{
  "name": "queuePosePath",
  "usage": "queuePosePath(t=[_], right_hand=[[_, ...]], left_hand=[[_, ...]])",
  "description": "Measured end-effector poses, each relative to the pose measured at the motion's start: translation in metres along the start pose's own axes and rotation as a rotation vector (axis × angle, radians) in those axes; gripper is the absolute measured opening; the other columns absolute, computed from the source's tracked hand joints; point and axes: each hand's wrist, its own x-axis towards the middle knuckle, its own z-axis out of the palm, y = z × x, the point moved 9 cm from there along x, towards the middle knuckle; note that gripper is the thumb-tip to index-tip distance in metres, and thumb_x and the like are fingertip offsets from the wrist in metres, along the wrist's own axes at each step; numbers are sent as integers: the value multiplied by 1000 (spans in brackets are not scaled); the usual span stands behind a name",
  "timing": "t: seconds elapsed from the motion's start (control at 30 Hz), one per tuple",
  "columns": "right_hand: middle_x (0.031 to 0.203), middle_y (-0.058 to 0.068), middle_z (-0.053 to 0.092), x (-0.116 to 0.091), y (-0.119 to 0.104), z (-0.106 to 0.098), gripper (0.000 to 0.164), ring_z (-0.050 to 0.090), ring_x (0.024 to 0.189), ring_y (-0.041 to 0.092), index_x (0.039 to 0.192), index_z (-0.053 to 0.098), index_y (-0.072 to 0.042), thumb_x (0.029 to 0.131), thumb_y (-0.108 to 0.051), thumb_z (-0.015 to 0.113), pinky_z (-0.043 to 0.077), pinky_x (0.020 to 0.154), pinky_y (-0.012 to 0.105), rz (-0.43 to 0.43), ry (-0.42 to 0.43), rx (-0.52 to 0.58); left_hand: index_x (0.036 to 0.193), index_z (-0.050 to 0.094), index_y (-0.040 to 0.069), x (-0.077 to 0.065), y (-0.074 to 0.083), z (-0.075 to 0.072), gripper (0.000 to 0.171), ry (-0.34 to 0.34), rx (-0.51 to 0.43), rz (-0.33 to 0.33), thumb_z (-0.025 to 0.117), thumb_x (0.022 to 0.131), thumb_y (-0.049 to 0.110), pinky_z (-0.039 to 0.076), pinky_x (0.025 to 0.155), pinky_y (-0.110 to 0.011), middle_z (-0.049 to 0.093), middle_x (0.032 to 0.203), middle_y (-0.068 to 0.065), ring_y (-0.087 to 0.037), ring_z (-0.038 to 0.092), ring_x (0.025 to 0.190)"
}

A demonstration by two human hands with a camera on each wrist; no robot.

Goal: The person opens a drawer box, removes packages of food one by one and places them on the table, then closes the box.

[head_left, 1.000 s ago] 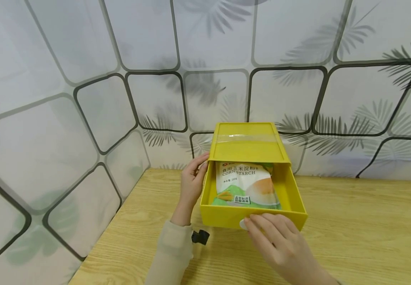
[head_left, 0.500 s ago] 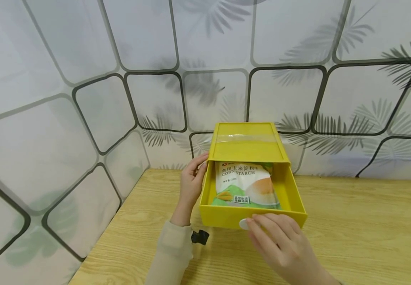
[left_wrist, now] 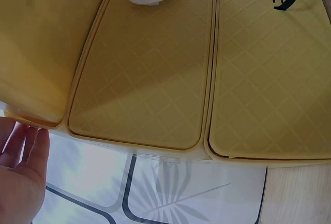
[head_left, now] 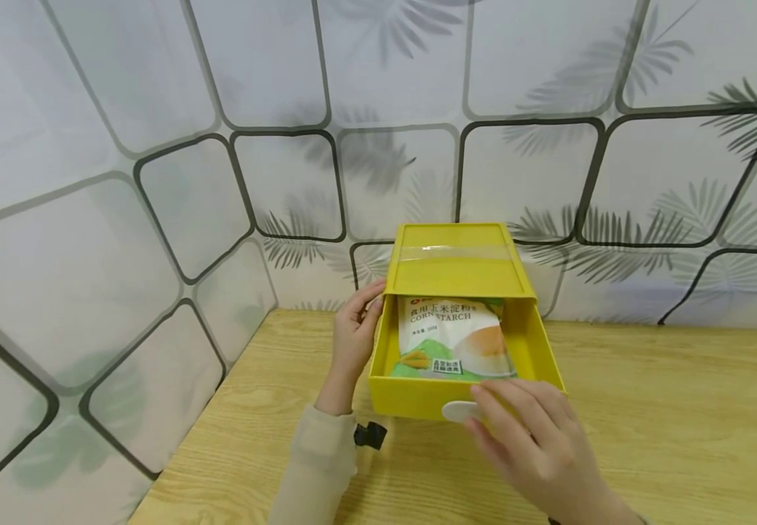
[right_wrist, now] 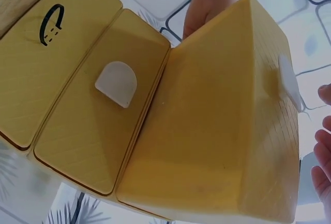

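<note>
A yellow drawer cabinet [head_left: 457,277] has its top drawer [head_left: 411,397] pulled out toward me. Inside the drawer lies a white and green bag of corn starch [head_left: 447,343], its far end under the cabinet top. My left hand [head_left: 352,339] rests against the cabinet's left side; the left wrist view shows its fingers straight at the edge. My right hand [head_left: 542,445] is just in front of the drawer's white handle [head_left: 460,411]. In the right wrist view there is a gap between the right fingers [right_wrist: 321,154] and that handle, and nothing is held.
Two lower drawers are closed, the middle one with a white handle [right_wrist: 118,83], the bottom one with a black handle [right_wrist: 51,25]. The cabinet stands on a wooden table [head_left: 667,423] near a patterned wall covering [head_left: 529,175]. Clear tape [head_left: 453,253] crosses the cabinet top.
My right hand has let go of the top drawer's white handle and shifted slightly right, uncovering more of it. The left hand, drawer and bag have stayed in place.
</note>
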Motion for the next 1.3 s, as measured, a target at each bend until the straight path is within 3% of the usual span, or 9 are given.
queuePosePath(t=[0.33,0.6,0.77,0.97,1.13,1.2,1.3], right_hand=[[75,19,59,-2,32,-7,36,50,62,33,79,63,8,87,-26,55,39,63,34,169,-21,12],[78,19,59,-2,62,-5,42,52,68,31,84,64,10,86,-30,54,39,75,20,279,-122,72],[86,15,60,-5,76,8,47,52,76,28,91,64,8,87,-37,51,38,75,21,343,-286,119],[91,13,60,-12,88,31,54,54,84,26,96,63,6,88,-45,46,44,74,30,412,-495,157],[90,11,62,-13,97,48,34,54,83,23,97,63,4,73,-19,71,47,68,36,445,-651,170],[88,10,61,-15,101,54,33,54,80,22,96,63,3,68,-9,73,47,65,36,478,-725,162],[84,8,60,-20,104,63,29,52,73,19,96,63,2,71,-12,72,45,60,34,527,-842,131]], left_hand=[[108,55,-17,0,0,0,23,3,-9,18,45,87,-10,43,68,-13,50,115,-29,-34,47,108],[108,55,-15,0,-1,0,23,3,21,14,46,88,-8,45,72,-15,51,115,-29,-33,48,108],[109,55,-15,0,-2,0,24,4,11,4,46,88,-8,46,74,-17,50,115,-29,-33,48,108],[108,55,-15,0,-4,-1,24,10,8,0,47,88,-7,45,72,-16,51,115,-28,-32,49,108],[108,56,-15,0,-4,0,24,7,11,9,47,88,-7,45,73,-16,51,115,-27,-32,49,108],[108,56,-15,0,-4,-1,23,9,14,11,47,88,-7,46,73,-16,51,114,-27,-32,49,107],[108,56,-15,1,-3,-1,23,12,14,13,47,88,-8,46,74,-18,52,114,-27,-32,49,108]])
